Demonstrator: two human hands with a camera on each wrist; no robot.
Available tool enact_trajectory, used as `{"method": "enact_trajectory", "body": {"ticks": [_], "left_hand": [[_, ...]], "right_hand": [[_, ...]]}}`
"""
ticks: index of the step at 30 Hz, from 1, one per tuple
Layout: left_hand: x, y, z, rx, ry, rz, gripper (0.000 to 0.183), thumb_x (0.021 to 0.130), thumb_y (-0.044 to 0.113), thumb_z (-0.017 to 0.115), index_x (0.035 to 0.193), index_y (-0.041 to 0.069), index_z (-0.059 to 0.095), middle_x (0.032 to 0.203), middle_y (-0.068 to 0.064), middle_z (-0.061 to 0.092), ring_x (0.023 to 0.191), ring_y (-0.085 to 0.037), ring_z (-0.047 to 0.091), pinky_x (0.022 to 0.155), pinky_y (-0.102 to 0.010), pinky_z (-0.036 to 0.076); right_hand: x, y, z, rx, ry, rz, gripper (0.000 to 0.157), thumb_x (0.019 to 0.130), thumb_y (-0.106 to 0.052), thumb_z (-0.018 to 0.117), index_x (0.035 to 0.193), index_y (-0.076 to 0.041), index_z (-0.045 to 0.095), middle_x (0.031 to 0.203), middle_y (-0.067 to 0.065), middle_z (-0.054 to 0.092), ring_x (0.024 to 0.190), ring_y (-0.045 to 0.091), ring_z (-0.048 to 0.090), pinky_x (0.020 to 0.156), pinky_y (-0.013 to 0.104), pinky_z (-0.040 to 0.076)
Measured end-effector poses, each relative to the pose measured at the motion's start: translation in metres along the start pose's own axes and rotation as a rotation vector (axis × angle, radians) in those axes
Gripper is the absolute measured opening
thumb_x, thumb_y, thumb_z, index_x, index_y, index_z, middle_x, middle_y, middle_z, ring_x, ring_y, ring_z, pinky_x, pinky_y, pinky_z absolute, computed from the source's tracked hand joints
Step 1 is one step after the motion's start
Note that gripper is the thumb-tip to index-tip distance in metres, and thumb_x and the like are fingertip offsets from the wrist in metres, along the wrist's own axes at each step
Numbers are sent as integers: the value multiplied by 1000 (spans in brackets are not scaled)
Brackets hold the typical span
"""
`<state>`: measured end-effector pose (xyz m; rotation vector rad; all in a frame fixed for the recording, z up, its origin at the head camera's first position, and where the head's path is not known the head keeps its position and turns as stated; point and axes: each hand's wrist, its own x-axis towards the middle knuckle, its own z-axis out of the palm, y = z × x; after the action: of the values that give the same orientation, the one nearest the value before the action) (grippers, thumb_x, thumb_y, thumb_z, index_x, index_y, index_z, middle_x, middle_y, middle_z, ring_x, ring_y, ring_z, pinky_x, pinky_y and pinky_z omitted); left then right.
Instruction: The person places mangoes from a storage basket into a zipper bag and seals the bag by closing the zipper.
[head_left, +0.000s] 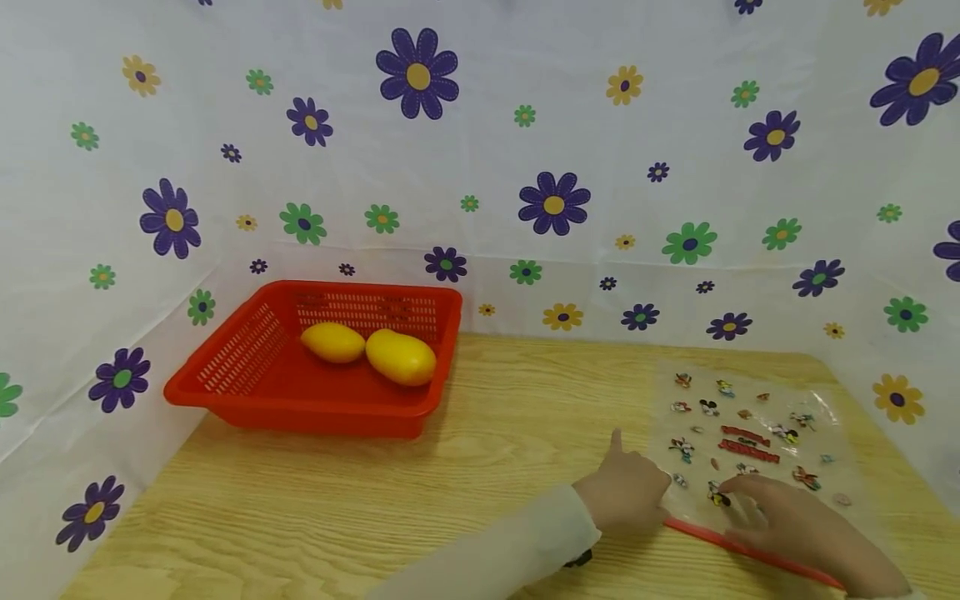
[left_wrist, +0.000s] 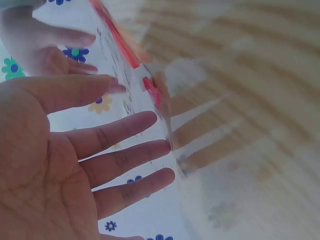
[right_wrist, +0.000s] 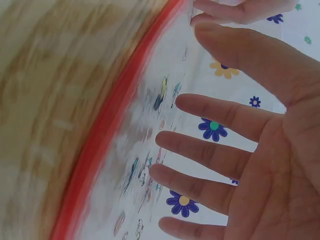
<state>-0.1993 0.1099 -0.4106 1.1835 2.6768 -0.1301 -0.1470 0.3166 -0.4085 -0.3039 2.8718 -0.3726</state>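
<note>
A clear plastic zip pouch [head_left: 810,450], printed with small cartoon figures and red lettering, lies flat on the right of the table. Its red strip [head_left: 727,543] runs along the near edge. My left hand [head_left: 626,493] is at the pouch's near left corner, one finger stretched forward. In the left wrist view its fingers [left_wrist: 127,155] are straight, tips right at the pouch's edge by a small red piece [left_wrist: 152,92]. Over the near part of the pouch is my right hand [head_left: 798,521], just beyond the strip. The right wrist view shows its fingers [right_wrist: 205,150] spread and holding nothing.
At the back left of the wooden table [head_left: 525,400] stands a red plastic basket [head_left: 315,408] with slotted sides. Two yellow, mango-like fruits lie inside, one on the left [head_left: 333,342] and one on the right [head_left: 401,357]. A flower-patterned white cloth [head_left: 480,150] hangs behind the table.
</note>
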Motion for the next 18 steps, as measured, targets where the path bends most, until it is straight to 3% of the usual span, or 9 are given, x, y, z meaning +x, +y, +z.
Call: {"method": "enact_trajectory", "body": {"ticks": [3, 6, 10, 14, 18], "left_hand": [[-6, -7, -2, -4, 16, -16, 21, 90, 46, 57, 104, 32, 63, 80, 15, 65, 88, -3, 63, 116, -52, 18], [-10, -11, -3, 22, 39, -25, 27, 89, 44, 58, 113, 33, 62, 97, 15, 66, 100, -7, 61, 115, -51, 19], [-11, -15, -3, 73, 71, 29, 28, 89, 39, 60, 117, 35, 60, 113, 14, 62, 113, -10, 55, 115, -49, 22], [-9, -18, -1, 109, 62, 103, 18, 85, 42, 66, 101, 36, 62, 101, 17, 62, 105, -6, 57, 114, -46, 25], [-7, -17, -1, 123, 47, 122, 15, 81, 43, 69, 88, 34, 59, 86, 20, 61, 90, -2, 58, 114, -46, 25]], "right_hand": [[-1, -3, 2, -24, 17, -37, 50, 71, -41, 77, 110, -13, 64, 112, 7, 65, 99, 28, 62, 82, 49, 51], [-3, -5, 4, -70, 47, -61, 50, 68, -41, 79, 107, -14, 65, 106, 2, 67, 92, 22, 63, 78, 44, 52], [-6, -5, 5, -133, 69, -67, 50, 65, -42, 81, 104, -16, 64, 99, -2, 67, 81, 15, 62, 68, 37, 52], [-9, -4, 5, -154, 57, -56, 48, 63, -40, 83, 101, -18, 63, 95, -3, 66, 74, 10, 58, 62, 32, 48], [-10, -5, 7, -148, 49, -32, 41, 62, -37, 83, 92, -20, 61, 89, -6, 62, 68, 7, 50, 58, 28, 43]]}}
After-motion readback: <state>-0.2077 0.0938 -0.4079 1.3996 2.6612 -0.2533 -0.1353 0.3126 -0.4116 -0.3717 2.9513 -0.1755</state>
